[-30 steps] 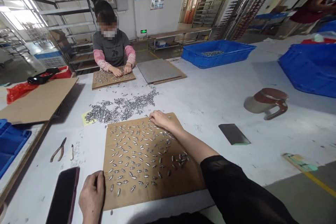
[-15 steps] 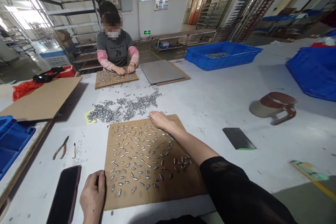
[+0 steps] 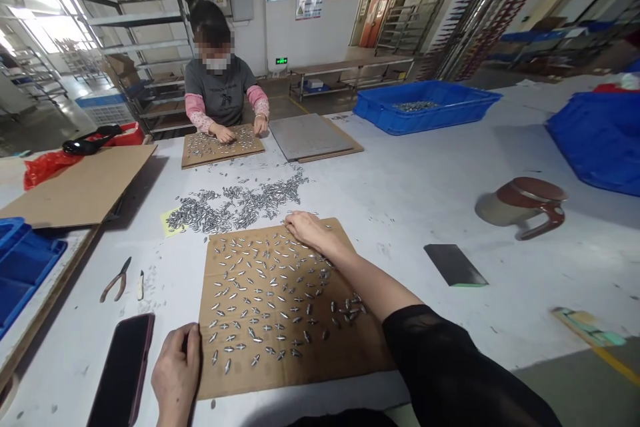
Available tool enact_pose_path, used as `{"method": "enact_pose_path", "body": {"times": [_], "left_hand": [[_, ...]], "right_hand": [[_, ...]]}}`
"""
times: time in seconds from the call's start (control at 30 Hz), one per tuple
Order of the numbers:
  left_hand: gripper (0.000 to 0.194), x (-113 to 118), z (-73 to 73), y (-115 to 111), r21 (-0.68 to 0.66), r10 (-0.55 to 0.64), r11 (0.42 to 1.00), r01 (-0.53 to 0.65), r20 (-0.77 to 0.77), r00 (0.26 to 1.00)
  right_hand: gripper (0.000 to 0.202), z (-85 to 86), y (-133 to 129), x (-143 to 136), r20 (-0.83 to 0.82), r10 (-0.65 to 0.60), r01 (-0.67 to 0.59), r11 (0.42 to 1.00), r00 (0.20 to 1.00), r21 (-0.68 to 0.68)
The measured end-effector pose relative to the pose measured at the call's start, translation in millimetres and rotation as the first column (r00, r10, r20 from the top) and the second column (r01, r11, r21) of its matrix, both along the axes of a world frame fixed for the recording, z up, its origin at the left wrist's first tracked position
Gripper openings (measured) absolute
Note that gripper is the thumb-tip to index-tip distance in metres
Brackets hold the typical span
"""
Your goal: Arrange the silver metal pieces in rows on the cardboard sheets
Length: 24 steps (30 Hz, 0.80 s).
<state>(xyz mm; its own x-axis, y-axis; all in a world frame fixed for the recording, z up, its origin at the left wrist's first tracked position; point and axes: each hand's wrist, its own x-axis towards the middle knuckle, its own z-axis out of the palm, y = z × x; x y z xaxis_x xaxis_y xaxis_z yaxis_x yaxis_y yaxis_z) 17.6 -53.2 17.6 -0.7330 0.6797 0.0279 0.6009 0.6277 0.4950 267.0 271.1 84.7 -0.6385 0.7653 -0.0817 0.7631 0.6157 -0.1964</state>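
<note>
Head view: we see the left hand (image 3: 175,370) with its fingers bent in loosely, a small dark gap showing between thumb and forefinger; its thumb side meets the left edge of the cardboard sheet (image 3: 300,373), and we cannot tell whether the fingers grip that edge. The right hand (image 3: 307,230) reaches across to the sheet's far edge, its fingers curled downward and close together; their tips are too hidden for us to say how far apart they are or whether they hold a piece. Between the two hands, the small metal pieces (image 3: 255,360) lie spread over the sheet in rough rows, with a looser group nearer us than the right fingers, beside the forearm. Just beyond and left of those fingers we see a heap of similar pieces (image 3: 250,203) on the table (image 3: 400,193). Left of the left fingers lies a phone (image 3: 123,367), with pliers (image 3: 123,275) farther off.
</note>
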Motion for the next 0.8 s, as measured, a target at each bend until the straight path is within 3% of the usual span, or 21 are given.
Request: {"method": "enact_pose_path", "body": {"times": [0.1, 0.37, 0.5, 0.67, 0.8], "left_hand": [[0.026, 0, 0.1, 1, -0.01, 0.02, 1.0, -0.02, 0.012, 1.0], [0.026, 2, 2.5, 2, -0.022, 0.035, 0.999, -0.034, 0.034, 0.999], [0.025, 3, 4.1, 2, -0.032, 0.044, 0.999, -0.043, 0.031, 0.999], [0.024, 3, 4.4, 4, -0.033, 0.044, 0.999, -0.043, 0.026, 0.999], [0.024, 2, 4.8, 4, -0.037, 0.047, 0.998, -0.046, 0.03, 0.998]], "right_hand": [[0.023, 2.2, 2, 3, 0.012, -0.029, 0.03, 0.998, 1.0, -0.05], [0.024, -14.8, 6, 10, -0.044, -0.028, 0.022, 0.993, 0.999, -0.116], [0.023, -22.1, 12, 15, -0.095, -0.108, 0.086, 0.974, 0.99, -0.208], [0.02, -20.0, 7, 19, -0.171, -0.102, 0.075, 0.985, 0.98, -0.156], [0.024, -11.3, -12, 20, -0.054, -0.046, 0.039, 0.993, 0.997, -0.116]]}}
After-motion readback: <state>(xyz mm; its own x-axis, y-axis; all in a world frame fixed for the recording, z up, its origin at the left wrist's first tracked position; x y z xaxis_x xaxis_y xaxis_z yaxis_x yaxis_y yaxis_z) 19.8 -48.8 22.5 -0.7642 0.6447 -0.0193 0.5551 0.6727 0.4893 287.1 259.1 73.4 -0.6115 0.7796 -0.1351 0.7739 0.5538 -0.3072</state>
